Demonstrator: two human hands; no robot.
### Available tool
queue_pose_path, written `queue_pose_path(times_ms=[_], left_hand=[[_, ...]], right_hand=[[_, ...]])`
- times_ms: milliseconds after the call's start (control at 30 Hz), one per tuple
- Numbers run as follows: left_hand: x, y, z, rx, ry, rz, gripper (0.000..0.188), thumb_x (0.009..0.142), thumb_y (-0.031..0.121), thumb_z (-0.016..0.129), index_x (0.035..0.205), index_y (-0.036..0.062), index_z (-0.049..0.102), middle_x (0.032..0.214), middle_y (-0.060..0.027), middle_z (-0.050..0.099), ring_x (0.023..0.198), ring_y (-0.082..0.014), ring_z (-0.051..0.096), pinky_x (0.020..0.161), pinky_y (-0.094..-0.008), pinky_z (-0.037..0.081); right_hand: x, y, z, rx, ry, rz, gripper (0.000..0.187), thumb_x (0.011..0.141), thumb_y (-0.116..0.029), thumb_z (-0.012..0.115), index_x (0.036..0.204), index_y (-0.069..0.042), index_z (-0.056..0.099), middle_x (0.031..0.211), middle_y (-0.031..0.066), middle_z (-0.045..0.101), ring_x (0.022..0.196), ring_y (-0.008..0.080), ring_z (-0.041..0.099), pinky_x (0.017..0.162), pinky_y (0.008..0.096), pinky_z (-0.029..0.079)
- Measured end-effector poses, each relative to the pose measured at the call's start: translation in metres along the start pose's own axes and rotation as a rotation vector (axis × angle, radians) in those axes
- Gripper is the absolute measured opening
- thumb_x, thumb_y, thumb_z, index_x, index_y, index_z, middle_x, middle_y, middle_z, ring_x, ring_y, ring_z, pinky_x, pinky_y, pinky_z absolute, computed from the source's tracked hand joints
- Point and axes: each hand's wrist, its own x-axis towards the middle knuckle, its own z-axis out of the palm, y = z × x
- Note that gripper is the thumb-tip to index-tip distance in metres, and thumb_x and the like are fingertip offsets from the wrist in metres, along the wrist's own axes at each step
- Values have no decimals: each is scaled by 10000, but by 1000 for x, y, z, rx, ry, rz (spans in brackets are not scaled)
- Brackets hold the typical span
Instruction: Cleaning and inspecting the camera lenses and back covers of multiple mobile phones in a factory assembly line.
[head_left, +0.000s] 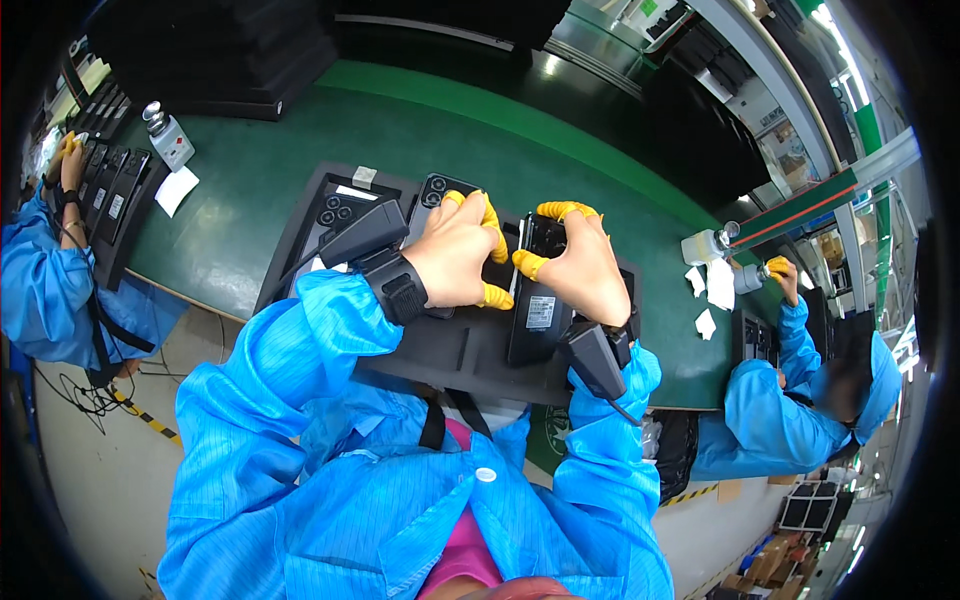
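Note:
My right hand (585,275), with yellow finger covers, grips a dark smartphone (525,335) by its upper part, thumb on the left edge and fingers at the top. A white label is on its dark face. Just left of this phone is my left hand (450,250), its covered fingers curved and thumb apart, nothing visible between them. Beneath that hand lies another smartphone (436,186), its camera end showing. A third smartphone (335,212) with several round lenses rests in the black tray (285,262), partly hidden by the device on my left wrist.
Green table (390,120) carries a dispenser bottle (170,140) and white paper (177,190) at left, another bottle (708,245) and white wipes (720,284) at right. Co-workers in blue sit on both sides. Black stacked trays (200,60) stand at far left.

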Motion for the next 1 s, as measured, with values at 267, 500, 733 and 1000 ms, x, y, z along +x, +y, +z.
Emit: queue_pose_path(times_ms=[267,500,733,1000], left_hand=[[11,-7,13,-136,-72,23,312,718,251,841,915,47,712,1050,-145,518,1017,-340,464,895,-406,386],[13,-7,16,-89,-36,-2,159,708,158,779,802,50,710,976,-134,538,992,-336,483,882,-404,394],[9,3,27,75,-127,-93,202,696,208,755,772,26,714,996,-163,541,1001,-353,490,880,-426,412],[-4,20,22,363,172,-122,394,760,386,752,781,-7,729,1018,-204,551,1015,-382,489,851,-458,408]], right_hand=[[-12,1,-4,71,75,-53,561,697,-205,811,1167,23,604,1161,237,579,1112,380,549,976,407,443],[-23,3,-9,101,138,-44,571,684,-171,811,1177,11,589,1178,213,572,1132,374,546,985,407,449],[-35,10,-15,136,210,21,588,694,-154,794,1203,5,547,1210,200,547,1162,373,521,1004,415,437],[-38,11,-12,136,251,-4,587,702,-156,790,1208,7,541,1221,204,533,1159,377,509,1011,420,422]])
